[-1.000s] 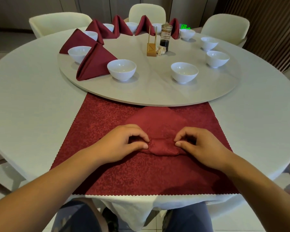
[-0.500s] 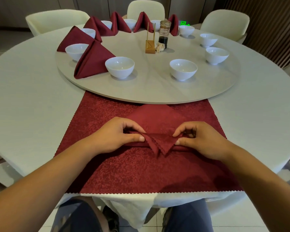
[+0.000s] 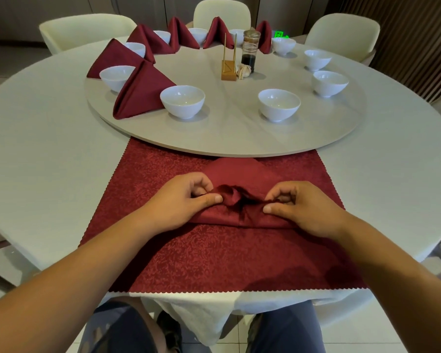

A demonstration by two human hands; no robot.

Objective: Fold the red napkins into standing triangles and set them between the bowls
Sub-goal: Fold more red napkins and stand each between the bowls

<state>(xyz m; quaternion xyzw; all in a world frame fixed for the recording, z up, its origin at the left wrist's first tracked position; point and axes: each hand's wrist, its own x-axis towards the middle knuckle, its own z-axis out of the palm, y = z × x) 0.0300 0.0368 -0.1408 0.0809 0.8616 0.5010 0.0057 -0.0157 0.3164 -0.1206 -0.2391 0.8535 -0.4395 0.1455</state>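
Observation:
A red napkin (image 3: 242, 179), partly folded into a triangle, lies on a flat red cloth (image 3: 214, 258) at the table's near edge. My left hand (image 3: 186, 200) pinches the napkin's left corner and my right hand (image 3: 295, 207) pinches its right corner; the two corners meet in a bunch between my thumbs. Several folded red triangles stand between white bowls on the turntable, the nearest triangle (image 3: 140, 91) left of a bowl (image 3: 182, 100). Another bowl (image 3: 279, 104) sits to the right with bare turntable either side of it.
The grey round turntable (image 3: 227, 138) carries a ring of white bowls, a gold stand (image 3: 228, 70) and a dark sauce jar (image 3: 250, 50) at its centre. Cream chairs (image 3: 341, 31) surround the white table (image 3: 36, 149).
Both hands have drawn the napkin's side corners inward and up, so the hanging point seen before is now a bunched fold between my thumbs. The camera view tilted slightly.

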